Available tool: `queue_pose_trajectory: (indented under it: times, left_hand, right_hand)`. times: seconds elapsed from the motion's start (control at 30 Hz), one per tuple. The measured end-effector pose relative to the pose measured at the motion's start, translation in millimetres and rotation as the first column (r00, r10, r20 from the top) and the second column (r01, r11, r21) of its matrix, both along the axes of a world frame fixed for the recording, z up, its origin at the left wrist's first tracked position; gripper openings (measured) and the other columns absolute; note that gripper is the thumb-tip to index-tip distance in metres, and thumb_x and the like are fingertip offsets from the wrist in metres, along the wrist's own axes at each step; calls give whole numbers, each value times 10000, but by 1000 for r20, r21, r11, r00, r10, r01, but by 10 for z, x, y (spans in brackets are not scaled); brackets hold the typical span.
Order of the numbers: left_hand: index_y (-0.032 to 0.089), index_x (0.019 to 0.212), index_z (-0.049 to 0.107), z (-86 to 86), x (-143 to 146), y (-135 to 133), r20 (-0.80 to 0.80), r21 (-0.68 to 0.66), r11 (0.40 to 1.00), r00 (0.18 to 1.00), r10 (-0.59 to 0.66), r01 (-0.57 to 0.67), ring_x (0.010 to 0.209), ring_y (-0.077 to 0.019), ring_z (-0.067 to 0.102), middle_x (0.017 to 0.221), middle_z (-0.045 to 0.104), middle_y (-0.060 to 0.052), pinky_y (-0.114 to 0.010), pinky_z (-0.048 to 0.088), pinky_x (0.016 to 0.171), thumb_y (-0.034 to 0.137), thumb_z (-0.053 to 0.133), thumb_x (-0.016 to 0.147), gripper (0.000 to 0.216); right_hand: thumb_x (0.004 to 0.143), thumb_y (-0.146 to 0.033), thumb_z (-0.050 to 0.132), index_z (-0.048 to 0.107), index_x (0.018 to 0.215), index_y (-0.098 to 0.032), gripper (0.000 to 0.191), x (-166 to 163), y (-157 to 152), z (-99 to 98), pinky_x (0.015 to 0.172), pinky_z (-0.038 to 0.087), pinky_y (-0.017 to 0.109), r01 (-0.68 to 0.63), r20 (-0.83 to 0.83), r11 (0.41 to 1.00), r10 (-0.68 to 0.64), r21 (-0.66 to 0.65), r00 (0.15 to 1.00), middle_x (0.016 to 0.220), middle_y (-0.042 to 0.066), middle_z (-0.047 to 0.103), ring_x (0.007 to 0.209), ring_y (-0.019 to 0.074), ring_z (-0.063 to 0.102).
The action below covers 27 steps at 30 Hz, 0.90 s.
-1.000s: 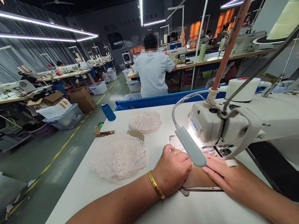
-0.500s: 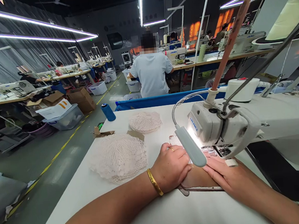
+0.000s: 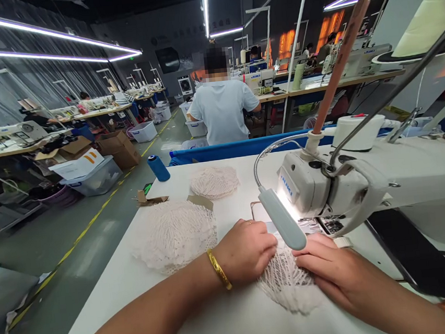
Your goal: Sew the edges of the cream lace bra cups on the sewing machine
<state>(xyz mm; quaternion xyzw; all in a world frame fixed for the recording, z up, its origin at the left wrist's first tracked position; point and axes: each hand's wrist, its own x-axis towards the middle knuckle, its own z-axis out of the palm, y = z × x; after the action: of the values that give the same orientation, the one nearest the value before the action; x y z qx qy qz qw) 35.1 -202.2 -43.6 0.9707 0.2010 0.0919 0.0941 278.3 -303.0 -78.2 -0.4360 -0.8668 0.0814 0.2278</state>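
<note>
A piece of white open-mesh knit fabric lies on the white table in front of the sewing machine head. My left hand, with a gold bangle at the wrist, is curled and grips the fabric's left edge. My right hand lies on its right side, fingers pressed onto it. The machine's lamp shines on the needle area and hides part of both hands' fingertips.
Two more mesh pieces lie on the table, a large one at left and a smaller one farther back. A blue thread cone and cardboard scraps sit at the back left. A person works ahead.
The mesh fabric has been drawn back from under the machine toward me and now covers the spot between my hands. Both hands shifted slightly nearer with it.
</note>
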Motion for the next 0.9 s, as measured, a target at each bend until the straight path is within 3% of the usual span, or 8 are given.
queue_pose_trajectory:
  times: [0.1, 0.23, 0.4, 0.67, 0.9]
  left_hand:
    - [180, 829, 602, -44, 8, -64, 10, 71, 997, 1000, -2, 1, 873, -211, 598, 910, 658, -44, -362, 420, 768, 258, 570, 1016, 206]
    - [182, 952, 641, -103, 59, -198, 126, 137, 990, 992, -29, 12, 941, -227, 598, 1012, 690, -51, -392, 422, 846, 274, 633, 984, 97]
    - [171, 872, 638, -226, 90, -264, 91, 144, 988, 993, -70, 57, 859, -192, 614, 918, 706, -22, -395, 398, 839, 271, 643, 988, 153]
    - [180, 1003, 660, -274, 79, -256, 123, 134, 990, 991, -58, 42, 908, -197, 647, 989, 732, -17, -411, 394, 910, 245, 619, 999, 76]
    - [176, 974, 647, -288, 75, -139, 108, 176, 984, 994, -32, 13, 947, -210, 653, 998, 726, -21, -433, 395, 948, 249, 614, 1008, 87]
  right_hand:
    - [974, -98, 462, 704, 1113, -305, 347, 58, -9, 1, 811, 578, 360, 53, 21, 999, -53, -8, 998, 1032, 47, 757, 953, 239, 700]
    - [957, -99, 468, 694, 1214, -298, 396, 51, -22, 0, 878, 561, 378, 22, 0, 1000, -22, 13, 1000, 1078, 54, 756, 940, 226, 687]
    - [960, -63, 440, 697, 1182, -278, 402, 8, -30, 1, 861, 545, 375, 8, -11, 1000, -8, -4, 1000, 985, 47, 749, 853, 210, 673]
    - [951, -44, 427, 671, 1155, -280, 397, 42, -19, -9, 782, 531, 330, 31, 6, 999, -31, 27, 999, 954, 34, 735, 870, 209, 674]
    - [956, -81, 448, 711, 1176, -303, 408, 31, 17, -27, 830, 575, 358, 83, 8, 996, -84, 40, 996, 1043, 41, 766, 935, 225, 693]
